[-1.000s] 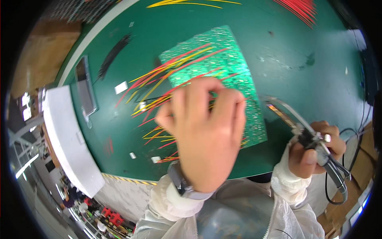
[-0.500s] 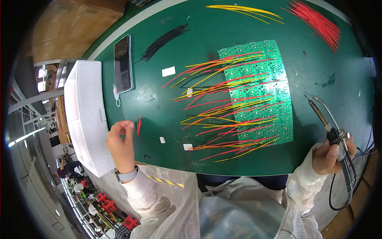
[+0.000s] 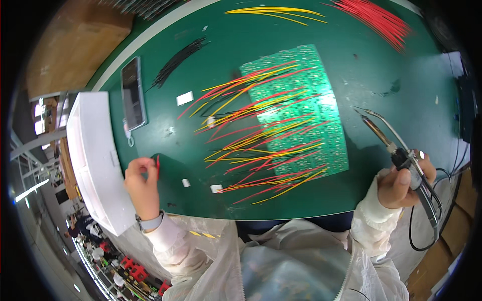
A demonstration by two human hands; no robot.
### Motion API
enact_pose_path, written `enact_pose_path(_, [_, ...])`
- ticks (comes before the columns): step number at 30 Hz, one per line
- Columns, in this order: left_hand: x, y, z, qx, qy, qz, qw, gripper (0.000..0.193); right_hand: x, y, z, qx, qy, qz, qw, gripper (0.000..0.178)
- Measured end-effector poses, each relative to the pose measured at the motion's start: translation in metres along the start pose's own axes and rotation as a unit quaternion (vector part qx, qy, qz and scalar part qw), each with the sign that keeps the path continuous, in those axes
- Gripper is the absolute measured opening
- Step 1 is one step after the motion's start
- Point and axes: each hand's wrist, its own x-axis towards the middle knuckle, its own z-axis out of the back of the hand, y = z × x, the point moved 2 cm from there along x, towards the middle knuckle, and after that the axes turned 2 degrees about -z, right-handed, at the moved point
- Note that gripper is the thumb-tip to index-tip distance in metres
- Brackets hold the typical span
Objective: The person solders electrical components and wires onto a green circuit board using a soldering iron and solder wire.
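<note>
My left hand (image 3: pixel 142 183) is at the left side of the green table with thumb and fingers curled together. Short red wires (image 3: pixel 158 166) show at its fingertips, partly hidden by them. On the right, my right hand (image 3: pixel 405 183) grips a soldering iron (image 3: pixel 401 158) with a thin curved metal tube alongside it, its tip pointing up and left above the table. Between the hands lies a green circuit board panel (image 3: pixel 329 143). Rows of red, yellow and black wires (image 3: pixel 256 138) stick out from it to the left.
A black phone (image 3: pixel 132 93) and a white foam box (image 3: pixel 93 160) are at the left. Loose black wires (image 3: pixel 175 62), yellow wires (image 3: pixel 276 11) and red wires (image 3: pixel 374 21) lie along the far side. Small white pieces (image 3: pixel 185 98) are scattered left of the panel. A cable hangs from the iron.
My left hand has moved slightly right, its fingertips now meeting the short red wires. My right hand still holds the soldering iron. The whole view has shifted, so the table appears further left.
</note>
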Motion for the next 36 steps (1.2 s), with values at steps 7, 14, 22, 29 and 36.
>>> enact_pose_path(7, [-0.033, -0.125, -0.009, -0.088, -0.045, -0.085, 0.991, 0.01, 0.001, 0.008, 0.004, -0.05, 0.032, -0.009, 0.998, 0.042])
enact_pose_path(14, [-0.051, -0.227, -0.064, -0.177, 0.039, -0.312, 0.933, 0.018, -0.004, 0.008, 0.01, -0.032, 0.052, -0.03, 0.998, 0.047])
enact_pose_path(22, [-0.049, -0.241, -0.087, -0.073, -0.042, -0.31, 0.947, 0.017, -0.002, 0.009, 0.014, -0.01, 0.126, -0.019, 0.992, 0.047])
enact_pose_path(29, [-0.048, -0.24, -0.093, -0.105, -0.02, -0.288, 0.952, 0.021, -0.003, 0.01, 0.018, 0.058, 0.136, -0.007, 0.989, 0.038])
enact_pose_path(36, [-0.041, -0.243, -0.082, -0.092, 0.056, -0.271, 0.956, 0.013, -0.005, 0.016, 0.016, 0.055, 0.16, 0.011, 0.985, 0.037])
